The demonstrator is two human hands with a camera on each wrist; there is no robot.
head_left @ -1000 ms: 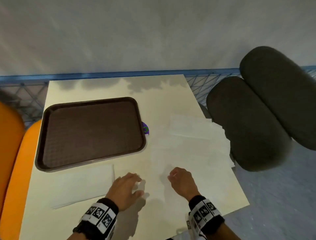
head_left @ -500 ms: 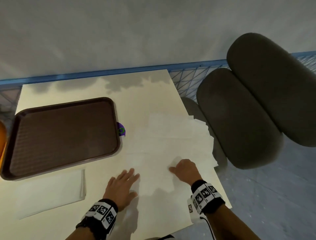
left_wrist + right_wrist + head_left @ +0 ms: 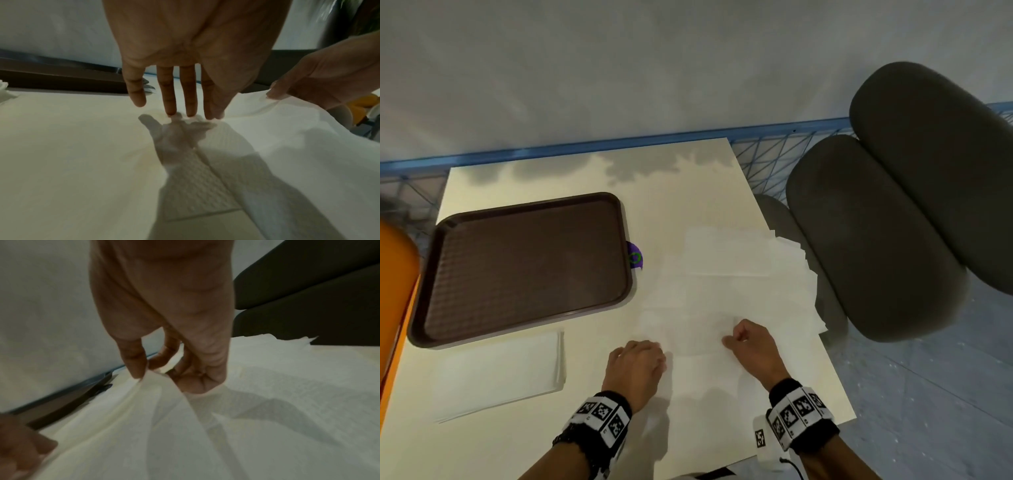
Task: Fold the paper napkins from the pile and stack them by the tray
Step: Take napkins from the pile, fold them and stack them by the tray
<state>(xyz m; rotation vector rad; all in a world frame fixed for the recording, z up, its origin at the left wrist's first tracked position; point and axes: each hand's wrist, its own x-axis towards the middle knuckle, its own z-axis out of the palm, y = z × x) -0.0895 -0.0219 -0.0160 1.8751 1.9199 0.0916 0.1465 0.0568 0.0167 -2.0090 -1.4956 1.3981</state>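
Two hands at work, listed nearest first.

Item: my left hand (image 3: pixel 635 365), fingers straight, tips pressing the near-left part of the thin white paper napkin (image 3: pixel 698 335) flat to the cream table top (image 3: pixel 681 192). It grasps nothing; it pins.

Item: my right hand (image 3: pixel 748 344), thumb and forefinger pinching a raised edge of that same napkin, other fingers curled under. The wrist view shows the sheet tenting up from the pinch.

Advice for this step, as I judge it: keep the left fingertips firm as the hinge, carry the pinched edge over low and slow, match corner to corner before creasing. The paper looks soft and embossed; a hard tug may tear it or drag the sheet below.

Item: the loose pile of unfolded white napkins (image 3: pixel 739 260), beyond my hands, spreading to the table's right edge.

Item: the stack of folded white napkins (image 3: pixel 500 370), left of my hands, just beside the near rim of the dark brown plastic tray (image 3: pixel 626 240).

Item: grey padded chair (image 3: pixel 893 222), far right.
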